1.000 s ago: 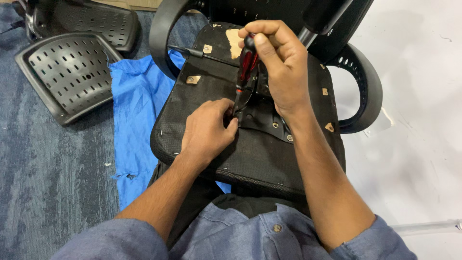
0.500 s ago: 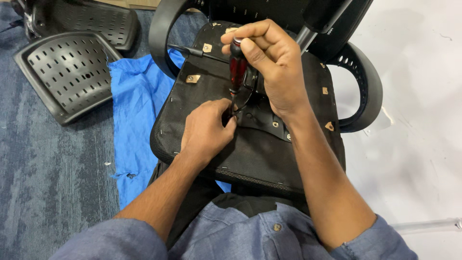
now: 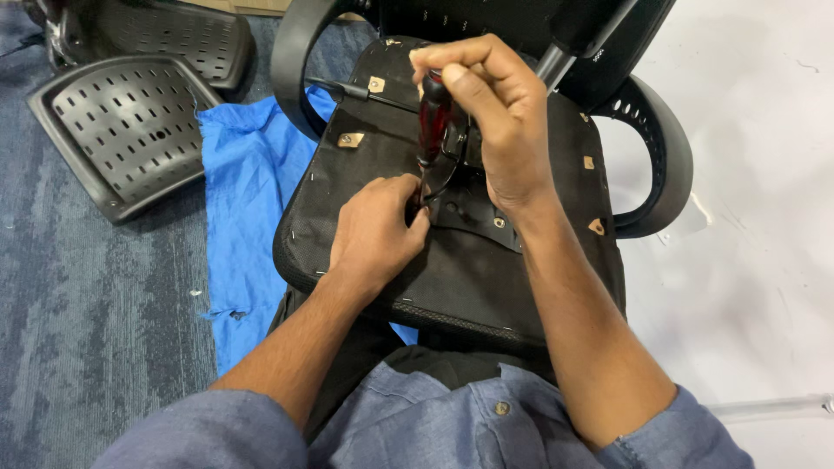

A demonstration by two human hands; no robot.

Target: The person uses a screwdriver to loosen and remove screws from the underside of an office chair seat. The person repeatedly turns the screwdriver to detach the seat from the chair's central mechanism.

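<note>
Screwdriver [image 3: 432,122] handle tilted right again — grip unchanged

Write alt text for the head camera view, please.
A right hand holds a red-handled screwdriver upright on the black fabric underside of an upturned office chair seat, while the left hand steadies its tip. Blue cloth and perforated black plastic panels lie on grey carpet.

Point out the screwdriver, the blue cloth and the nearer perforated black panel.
screwdriver [image 3: 432,117]: head view, on the red translucent handle.
blue cloth [image 3: 248,187]: head view, on its flat middle.
perforated black panel [image 3: 122,130]: head view, on the holed surface.
</note>
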